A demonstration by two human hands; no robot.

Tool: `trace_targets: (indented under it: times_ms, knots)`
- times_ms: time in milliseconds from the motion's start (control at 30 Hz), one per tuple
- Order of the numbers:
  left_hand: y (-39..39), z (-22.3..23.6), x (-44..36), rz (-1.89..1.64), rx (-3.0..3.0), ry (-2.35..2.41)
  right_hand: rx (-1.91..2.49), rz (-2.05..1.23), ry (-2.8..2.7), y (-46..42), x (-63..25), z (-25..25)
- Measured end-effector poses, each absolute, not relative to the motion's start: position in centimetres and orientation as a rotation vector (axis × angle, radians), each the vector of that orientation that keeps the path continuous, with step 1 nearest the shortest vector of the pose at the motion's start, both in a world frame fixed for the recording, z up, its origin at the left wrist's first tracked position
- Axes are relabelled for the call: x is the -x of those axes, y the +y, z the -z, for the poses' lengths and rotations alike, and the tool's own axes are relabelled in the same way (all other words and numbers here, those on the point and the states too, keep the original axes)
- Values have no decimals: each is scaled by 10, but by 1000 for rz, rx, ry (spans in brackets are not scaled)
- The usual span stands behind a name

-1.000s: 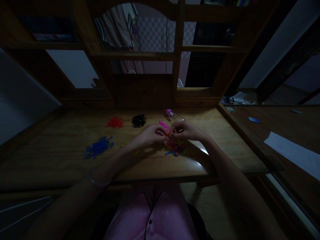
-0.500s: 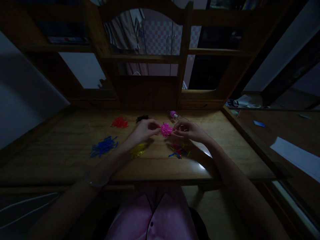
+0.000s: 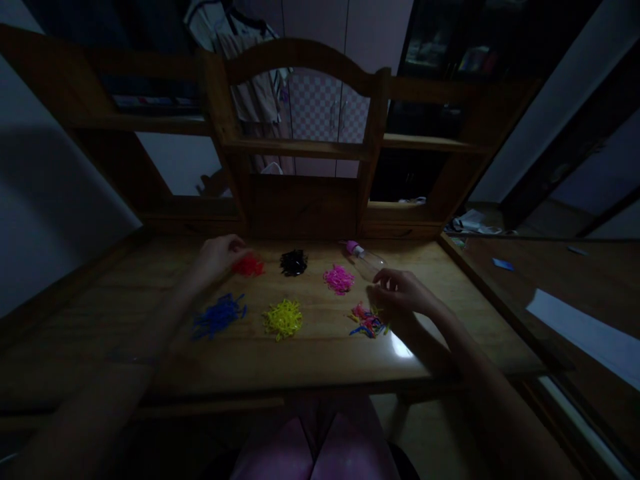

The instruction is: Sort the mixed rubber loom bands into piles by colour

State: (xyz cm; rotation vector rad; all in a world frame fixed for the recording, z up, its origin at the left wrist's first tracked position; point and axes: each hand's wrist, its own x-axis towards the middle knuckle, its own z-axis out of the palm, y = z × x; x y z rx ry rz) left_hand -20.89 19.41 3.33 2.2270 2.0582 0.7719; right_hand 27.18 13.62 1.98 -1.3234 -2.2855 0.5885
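My left hand (image 3: 220,257), slightly blurred, is at the upper left edge of a pile of red small rubber bands (image 3: 249,265). Its thumb and fingers are bent close together, and whatever is between them cannot be made out. Over on the right, my right hand (image 3: 403,290) hovers above a small mixed-colour pile of bands (image 3: 367,321), just below a clear bottle with a pink top (image 3: 367,260). Its fingers are curled towards the thumb in a pinch; any small thing in them is too small to see. A pink pile (image 3: 339,279) lies to the left of this hand.
Black (image 3: 293,263), yellow (image 3: 283,319) and blue (image 3: 220,316) piles lie apart on the wooden desk (image 3: 320,363). A wooden shelf unit (image 3: 300,150) rises at the back. White paper (image 3: 585,327) lies on the surface at right.
My left hand has moved left from the pink pile to the red one. My right hand has shifted right and down, off the pink pile. The view has tilted up a little.
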Motion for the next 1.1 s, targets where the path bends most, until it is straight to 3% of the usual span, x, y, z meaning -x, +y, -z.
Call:
trace_targets:
  times_ms: [367, 833, 967, 1100]
  knots:
    - [205, -19, 232, -1250, -2219, 1990, 1839, -180, -2439, 127, -238, -27]
    - [189, -13, 206, -1253, -2393, 1860, 1207, -442, -2598, 188, -78, -123]
    - [188, -15, 204, -1228, -2391, 1850, 1412, -386, -2671, 186, -113, -130]
    - [186, -19, 199, -1179, -2397, 1866, 1681, -97, -2734, 159, -179, -100]
